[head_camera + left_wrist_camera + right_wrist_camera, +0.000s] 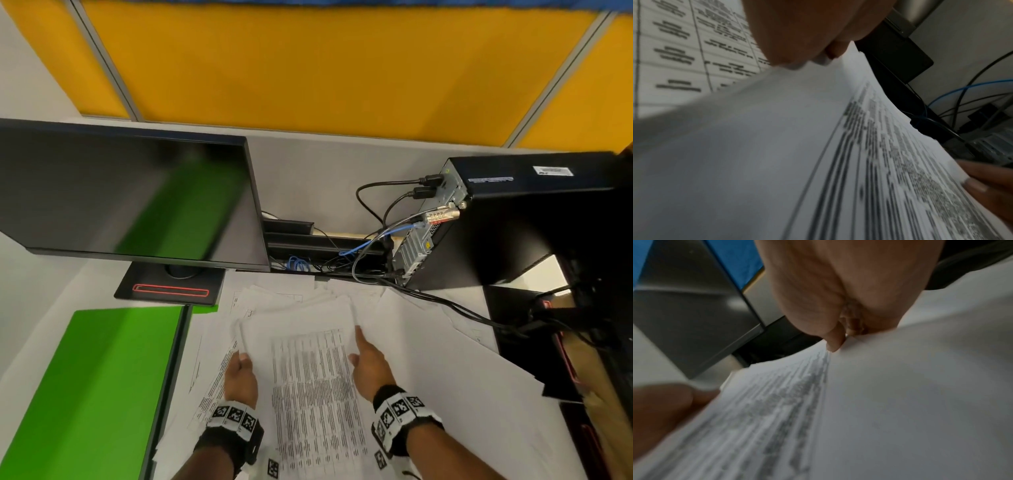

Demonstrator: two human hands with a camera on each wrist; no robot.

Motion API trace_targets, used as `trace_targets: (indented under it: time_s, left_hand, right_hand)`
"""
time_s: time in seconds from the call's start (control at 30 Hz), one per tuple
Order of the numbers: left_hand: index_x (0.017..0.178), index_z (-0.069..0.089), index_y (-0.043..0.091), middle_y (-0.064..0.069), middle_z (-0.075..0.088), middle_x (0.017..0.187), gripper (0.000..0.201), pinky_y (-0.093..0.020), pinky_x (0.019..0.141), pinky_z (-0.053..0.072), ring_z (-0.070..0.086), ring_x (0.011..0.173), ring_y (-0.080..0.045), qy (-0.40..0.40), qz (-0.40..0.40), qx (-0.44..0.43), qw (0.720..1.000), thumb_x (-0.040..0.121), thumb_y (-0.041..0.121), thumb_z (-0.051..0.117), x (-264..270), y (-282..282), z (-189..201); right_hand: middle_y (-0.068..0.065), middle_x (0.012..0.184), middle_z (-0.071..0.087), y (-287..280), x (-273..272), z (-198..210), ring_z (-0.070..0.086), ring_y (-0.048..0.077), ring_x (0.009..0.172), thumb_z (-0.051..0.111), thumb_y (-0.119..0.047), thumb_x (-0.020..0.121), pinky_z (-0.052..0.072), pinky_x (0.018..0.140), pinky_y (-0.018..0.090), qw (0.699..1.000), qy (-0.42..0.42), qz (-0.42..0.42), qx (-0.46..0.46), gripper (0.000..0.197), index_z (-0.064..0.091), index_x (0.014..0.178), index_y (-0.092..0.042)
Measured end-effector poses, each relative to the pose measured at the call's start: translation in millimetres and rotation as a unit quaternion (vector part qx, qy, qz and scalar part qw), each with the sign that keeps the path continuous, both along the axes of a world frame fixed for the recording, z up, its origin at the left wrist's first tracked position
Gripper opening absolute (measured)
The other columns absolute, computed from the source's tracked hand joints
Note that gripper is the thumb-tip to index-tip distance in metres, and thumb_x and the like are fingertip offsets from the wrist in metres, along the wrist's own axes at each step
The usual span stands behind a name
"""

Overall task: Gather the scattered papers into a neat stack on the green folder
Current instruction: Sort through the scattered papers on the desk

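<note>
The green folder (96,377) lies flat at the lower left of the head view with nothing on its visible cover; its right edge is just beside the loose sheets. The papers (308,329) sprawl across the lower middle and lower right of that view, overlapping at odd angles, none squared up. On top of them is a sheet printed with a dense table (315,394), running from the centre toward the bottom edge.

The left hand (241,375) sits at the left edge of that printed sheet, thumb on top; its other fingers are hidden, so whether they curl under the paper cannot be told. The right hand (371,365) lies at the sheet's right edge with fingers stretched forward and flat.

The left wrist view shows, as the head view does not, the left hand (801,30) at the top of its frame bearing down on a raised, bowed sheet. The right wrist view shows the right hand (840,293) with a fingertip at a paper edge.

In the upper left of the head view stands a dark monitor (126,198); at the right, a black desktop computer (513,212) with cables (373,219); behind, yellow partition panels (308,68).
</note>
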State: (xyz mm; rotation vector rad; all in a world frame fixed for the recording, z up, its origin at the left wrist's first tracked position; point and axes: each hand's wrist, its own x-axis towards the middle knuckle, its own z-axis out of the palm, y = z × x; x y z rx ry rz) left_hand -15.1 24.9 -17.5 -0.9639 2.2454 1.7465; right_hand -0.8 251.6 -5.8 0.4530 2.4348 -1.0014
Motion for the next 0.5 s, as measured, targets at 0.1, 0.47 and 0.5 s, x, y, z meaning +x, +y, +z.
trace_targets:
  time_s: [0.1,0.47,0.5]
  left_hand:
    - [0.113,0.054,0.005,-0.006,0.058,0.107,0.038,-0.036,0.093,0.039,0.051,0.106,-0.024,0.024,-0.013,0.064,0.998,0.103,0.029,0.026,-1.5,1.1,4.9]
    - [0.145,0.026,0.03,-0.007,0.029,0.153,0.049,-0.043,0.112,0.024,0.028,0.141,-0.028,0.056,-0.122,0.002,0.991,0.099,0.03,0.041,-42.9,-13.4,-6.4]
    - [0.142,0.034,0.027,-0.007,0.035,0.15,0.045,-0.042,0.111,0.027,0.032,0.138,-0.028,0.053,-0.148,-0.019,0.987,0.098,0.03,0.043,-49.0,-16.0,-9.4]
  right_hand:
    - [0.004,0.135,0.051,3.3,-6.9,1.4,0.052,0.015,0.12,0.039,-0.004,0.096,0.04,0.101,0.026,0.997,-0.002,0.063,0.044,0.073,0.001,0.153,-0.03]
    - [0.01,0.128,0.051,-14.5,-10.7,7.2,0.055,0.025,0.112,0.045,-0.015,0.092,0.048,0.086,0.035,0.955,-0.024,0.17,0.242,0.036,0.048,0.127,-0.006]
    - [0.01,0.128,0.051,-13.8,-13.2,8.6,0.054,0.025,0.112,0.045,-0.017,0.093,0.048,0.085,0.036,0.951,-0.016,0.178,0.251,0.036,0.048,0.126,-0.006]
